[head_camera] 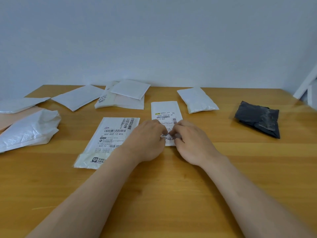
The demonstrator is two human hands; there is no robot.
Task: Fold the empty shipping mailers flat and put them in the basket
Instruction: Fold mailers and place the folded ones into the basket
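A small white mailer (165,109) with a barcode label lies flat in the middle of the wooden table (171,194). My left hand (146,141) and my right hand (192,142) meet at its near end, and both pinch that edge with curled fingers. To the left of it lies a larger labelled white mailer (109,134), partly under my left forearm. No basket is in view.
Several more white mailers lie along the back and left of the table, among them a stack (127,95), a puffy one (197,99) and a crumpled one (29,130). A folded black mailer (258,118) sits at the right. The wall is close behind.
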